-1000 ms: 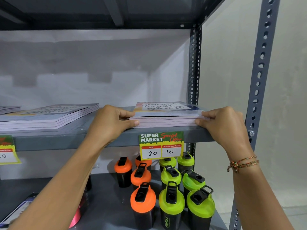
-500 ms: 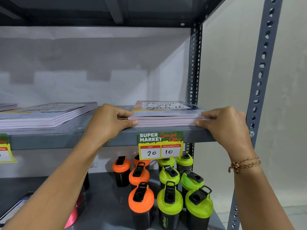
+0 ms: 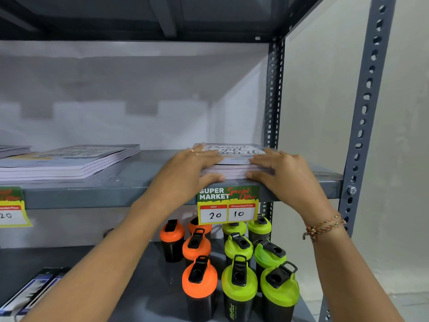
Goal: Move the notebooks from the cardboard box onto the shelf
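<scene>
A stack of notebooks (image 3: 232, 151) with a script-lettered cover lies flat on the grey metal shelf (image 3: 130, 182), near its right end and front edge. My left hand (image 3: 190, 167) rests on the stack's left part, fingers flat on the cover and thumb against the front edge. My right hand (image 3: 284, 173) does the same on the right part. A second notebook stack (image 3: 69, 162) lies further left on the same shelf, and a third (image 3: 12, 150) shows at the left border. The cardboard box is out of view.
A price tag (image 3: 228, 204) hangs from the shelf edge below the stack; another tag (image 3: 11, 209) is at far left. Orange-lidded (image 3: 199, 278) and green-lidded bottles (image 3: 239, 283) stand on the lower shelf. Slotted uprights (image 3: 365, 117) frame the right side. Flat packs (image 3: 30, 296) lie lower left.
Both hands have shifted from the stack's left and right sides inward onto its top cover, thumbs now at the front edge. The stack stays on the shelf.
</scene>
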`<state>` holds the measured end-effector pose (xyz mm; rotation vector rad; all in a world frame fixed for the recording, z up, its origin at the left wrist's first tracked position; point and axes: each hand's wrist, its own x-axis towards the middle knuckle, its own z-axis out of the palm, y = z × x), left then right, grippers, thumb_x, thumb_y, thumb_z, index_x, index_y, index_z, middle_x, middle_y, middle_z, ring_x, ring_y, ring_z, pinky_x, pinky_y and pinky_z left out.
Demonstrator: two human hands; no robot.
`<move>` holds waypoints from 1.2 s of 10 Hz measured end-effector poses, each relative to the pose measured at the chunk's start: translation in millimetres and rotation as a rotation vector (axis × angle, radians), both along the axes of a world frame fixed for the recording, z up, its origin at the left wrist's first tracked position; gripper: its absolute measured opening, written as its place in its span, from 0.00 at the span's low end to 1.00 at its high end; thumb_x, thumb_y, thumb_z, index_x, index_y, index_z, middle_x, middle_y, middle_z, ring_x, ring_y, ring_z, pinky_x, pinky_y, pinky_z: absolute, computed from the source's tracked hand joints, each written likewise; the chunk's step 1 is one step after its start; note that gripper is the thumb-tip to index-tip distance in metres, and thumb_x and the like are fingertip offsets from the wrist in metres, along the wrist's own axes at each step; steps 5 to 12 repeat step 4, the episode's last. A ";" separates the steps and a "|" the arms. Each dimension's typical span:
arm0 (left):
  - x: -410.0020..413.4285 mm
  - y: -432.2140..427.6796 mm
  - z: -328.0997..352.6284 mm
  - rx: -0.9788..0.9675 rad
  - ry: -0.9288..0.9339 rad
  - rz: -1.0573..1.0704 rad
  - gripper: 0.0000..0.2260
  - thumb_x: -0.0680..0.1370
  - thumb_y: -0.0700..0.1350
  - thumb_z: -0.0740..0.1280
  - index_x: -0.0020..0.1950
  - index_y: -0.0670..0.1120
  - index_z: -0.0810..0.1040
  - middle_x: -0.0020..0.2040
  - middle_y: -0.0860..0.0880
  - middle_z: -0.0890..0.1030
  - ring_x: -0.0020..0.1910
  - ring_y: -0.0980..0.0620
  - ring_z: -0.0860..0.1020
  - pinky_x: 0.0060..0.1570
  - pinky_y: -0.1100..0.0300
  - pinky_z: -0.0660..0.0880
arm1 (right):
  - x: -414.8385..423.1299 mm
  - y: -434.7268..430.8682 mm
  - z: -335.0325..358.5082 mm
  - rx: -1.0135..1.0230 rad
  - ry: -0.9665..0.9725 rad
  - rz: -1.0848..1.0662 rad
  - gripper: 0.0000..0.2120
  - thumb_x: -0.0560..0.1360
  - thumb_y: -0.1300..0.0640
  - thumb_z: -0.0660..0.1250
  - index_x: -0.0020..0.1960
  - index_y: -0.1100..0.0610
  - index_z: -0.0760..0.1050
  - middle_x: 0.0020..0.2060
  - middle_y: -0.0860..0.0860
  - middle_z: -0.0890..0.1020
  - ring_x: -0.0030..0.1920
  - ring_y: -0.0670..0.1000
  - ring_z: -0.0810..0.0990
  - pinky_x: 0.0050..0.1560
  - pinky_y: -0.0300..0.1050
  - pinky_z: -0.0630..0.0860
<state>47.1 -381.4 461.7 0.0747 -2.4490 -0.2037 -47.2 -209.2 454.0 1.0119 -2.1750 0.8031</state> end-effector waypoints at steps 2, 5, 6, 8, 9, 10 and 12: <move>-10.5 -4.8 -1.3 -0.007 -0.028 0.026 0.18 0.76 0.51 0.67 0.66 0.52 0.75 0.66 0.53 0.78 0.67 0.53 0.73 0.69 0.56 0.68 | -7.3 -2.6 3.7 -0.017 -0.031 -0.015 0.16 0.71 0.51 0.71 0.57 0.54 0.80 0.58 0.51 0.83 0.59 0.53 0.79 0.63 0.41 0.71; -4.5 2.5 5.8 -0.074 0.011 0.010 0.25 0.77 0.57 0.63 0.73 0.55 0.64 0.75 0.53 0.65 0.76 0.52 0.59 0.75 0.53 0.58 | 46.7 22.3 -42.3 -0.135 0.370 0.179 0.13 0.72 0.54 0.67 0.52 0.60 0.82 0.50 0.53 0.86 0.52 0.53 0.82 0.59 0.42 0.73; -4.5 2.5 5.8 -0.074 0.011 0.010 0.25 0.77 0.57 0.63 0.73 0.55 0.64 0.75 0.53 0.65 0.76 0.52 0.59 0.75 0.53 0.58 | 46.7 22.3 -42.3 -0.135 0.370 0.179 0.13 0.72 0.54 0.67 0.52 0.60 0.82 0.50 0.53 0.86 0.52 0.53 0.82 0.59 0.42 0.73; -4.5 2.5 5.8 -0.074 0.011 0.010 0.25 0.77 0.57 0.63 0.73 0.55 0.64 0.75 0.53 0.65 0.76 0.52 0.59 0.75 0.53 0.58 | 46.7 22.3 -42.3 -0.135 0.370 0.179 0.13 0.72 0.54 0.67 0.52 0.60 0.82 0.50 0.53 0.86 0.52 0.53 0.82 0.59 0.42 0.73; -4.5 2.5 5.8 -0.074 0.011 0.010 0.25 0.77 0.57 0.63 0.73 0.55 0.64 0.75 0.53 0.65 0.76 0.52 0.59 0.75 0.53 0.58 | 46.7 22.3 -42.3 -0.135 0.370 0.179 0.13 0.72 0.54 0.67 0.52 0.60 0.82 0.50 0.53 0.86 0.52 0.53 0.82 0.59 0.42 0.73; -4.5 2.5 5.8 -0.074 0.011 0.010 0.25 0.77 0.57 0.63 0.73 0.55 0.64 0.75 0.53 0.65 0.76 0.52 0.59 0.75 0.53 0.58 | 46.7 22.3 -42.3 -0.135 0.370 0.179 0.13 0.72 0.54 0.67 0.52 0.60 0.82 0.50 0.53 0.86 0.52 0.53 0.82 0.59 0.42 0.73; -4.5 2.5 5.8 -0.074 0.011 0.010 0.25 0.77 0.57 0.63 0.73 0.55 0.64 0.75 0.53 0.65 0.76 0.52 0.59 0.75 0.53 0.58 | 46.7 22.3 -42.3 -0.135 0.370 0.179 0.13 0.72 0.54 0.67 0.52 0.60 0.82 0.50 0.53 0.86 0.52 0.53 0.82 0.59 0.42 0.73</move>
